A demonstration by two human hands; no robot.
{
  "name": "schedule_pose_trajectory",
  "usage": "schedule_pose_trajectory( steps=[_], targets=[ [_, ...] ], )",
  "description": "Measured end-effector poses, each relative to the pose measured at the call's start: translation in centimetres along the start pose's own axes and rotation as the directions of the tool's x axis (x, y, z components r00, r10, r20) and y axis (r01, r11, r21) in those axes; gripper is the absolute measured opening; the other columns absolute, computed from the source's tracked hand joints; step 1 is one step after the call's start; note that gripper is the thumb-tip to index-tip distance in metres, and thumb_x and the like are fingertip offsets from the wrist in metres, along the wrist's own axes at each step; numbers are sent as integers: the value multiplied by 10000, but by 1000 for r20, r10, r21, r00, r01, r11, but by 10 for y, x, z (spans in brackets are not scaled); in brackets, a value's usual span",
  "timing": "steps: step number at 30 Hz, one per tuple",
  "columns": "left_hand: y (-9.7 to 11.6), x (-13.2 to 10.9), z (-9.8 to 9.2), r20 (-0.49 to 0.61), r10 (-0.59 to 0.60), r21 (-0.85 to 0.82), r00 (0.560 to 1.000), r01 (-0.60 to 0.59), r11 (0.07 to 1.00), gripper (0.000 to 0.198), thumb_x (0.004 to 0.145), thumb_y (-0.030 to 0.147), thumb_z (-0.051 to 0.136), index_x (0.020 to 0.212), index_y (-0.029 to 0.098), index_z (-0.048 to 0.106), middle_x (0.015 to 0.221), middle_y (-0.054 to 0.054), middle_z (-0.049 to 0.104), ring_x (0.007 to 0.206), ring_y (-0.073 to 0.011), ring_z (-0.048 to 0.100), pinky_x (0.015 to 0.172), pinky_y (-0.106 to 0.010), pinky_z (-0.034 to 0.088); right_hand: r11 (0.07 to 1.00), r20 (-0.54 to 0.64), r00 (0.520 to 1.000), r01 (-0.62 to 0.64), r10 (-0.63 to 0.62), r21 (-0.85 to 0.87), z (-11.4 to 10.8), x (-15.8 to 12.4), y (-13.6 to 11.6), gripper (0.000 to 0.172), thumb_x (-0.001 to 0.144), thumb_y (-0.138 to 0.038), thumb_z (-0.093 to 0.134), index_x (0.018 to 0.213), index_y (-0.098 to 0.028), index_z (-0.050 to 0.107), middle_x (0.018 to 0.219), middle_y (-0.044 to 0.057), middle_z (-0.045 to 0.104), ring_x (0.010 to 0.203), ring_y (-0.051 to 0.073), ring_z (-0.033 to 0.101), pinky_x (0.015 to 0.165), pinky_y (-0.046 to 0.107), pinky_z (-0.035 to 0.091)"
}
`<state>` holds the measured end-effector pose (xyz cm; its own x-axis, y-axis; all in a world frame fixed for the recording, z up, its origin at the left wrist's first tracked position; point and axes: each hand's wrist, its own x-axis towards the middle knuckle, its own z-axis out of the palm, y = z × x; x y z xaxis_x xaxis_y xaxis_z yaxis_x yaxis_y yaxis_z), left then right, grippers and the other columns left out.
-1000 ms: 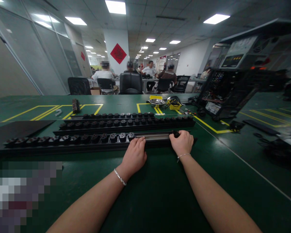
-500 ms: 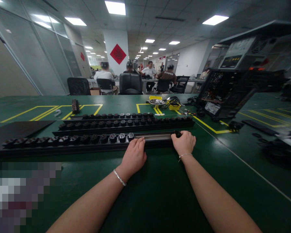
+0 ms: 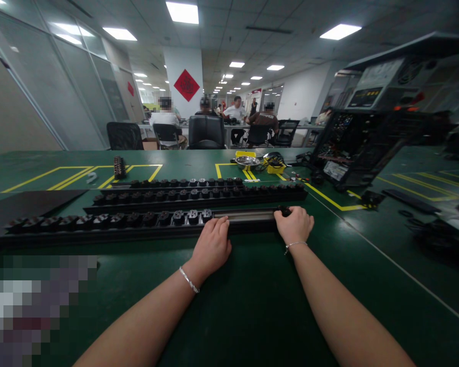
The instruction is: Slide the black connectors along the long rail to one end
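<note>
My right hand [image 3: 296,225] pinches a dark piece [image 3: 285,210] on a long black rail [image 3: 118,234].
Round black knobs [image 3: 178,217] line its left; my left hand [image 3: 213,241] touches it, grip unclear.

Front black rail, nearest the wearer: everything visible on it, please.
The front black rail is long and straight, lying crosswise on the green table. Round black pieces with slotted tops line it from near its left end to the left hand, whose fingers rest on it. Rightward, a silvery, metallic-looking strip lies exposed. Toward its right end, the right hand holds a partly hidden dark piece. Exact material: unclear.
</note>
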<state>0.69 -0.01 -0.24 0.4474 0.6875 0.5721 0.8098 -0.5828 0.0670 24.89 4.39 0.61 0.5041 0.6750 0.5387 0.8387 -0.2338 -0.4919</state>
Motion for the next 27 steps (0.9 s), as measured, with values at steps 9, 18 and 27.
schedule_pose_trajectory(
  steps=[9, 18, 27],
  targets=[
    [-1, -1, 1, -12, 4, -15, 1000, -4, 1000, 471, 748, 147, 520, 1217, 112, 485, 1278, -151, 544, 1172, -279, 485, 1015, -462, 401, 1000, -14, 1000, -24, 24, -1, 0, 2, 3, 296, 705, -390, 497, 870, -155, 567, 941, 145, 606, 951, 291, 517, 978, 516, 264],
    [-1, -1, 0, 5, 0, -2, 1000, 0, 1000, 453, 765, 137, 497, 1216, 102, 486, 1285, -144, 539, 1181, -278, 477, 1034, -449, 383, 999, -3, 999, -36, 36, 12, -3, 6, 6, 283, 698, -374, 518, 859, -147, 574, 933, 153, 602, 925, 295, 525, 905, 450, 342],
    [-2, -1, 0, 5, 9, -4, 1000, -9, 1000, 450, 766, 140, 497, 1214, 99, 479, 1280, -148, 537, 1179, -274, 479, 1034, -441, 377, 997, 16, 997, -74, 74, -21, -5, 10, 8, 306, 694, -384, 523, 872, -142, 581, 920, 155, 598, 888, 297, 525, 811, 402, 392]
  ],
)
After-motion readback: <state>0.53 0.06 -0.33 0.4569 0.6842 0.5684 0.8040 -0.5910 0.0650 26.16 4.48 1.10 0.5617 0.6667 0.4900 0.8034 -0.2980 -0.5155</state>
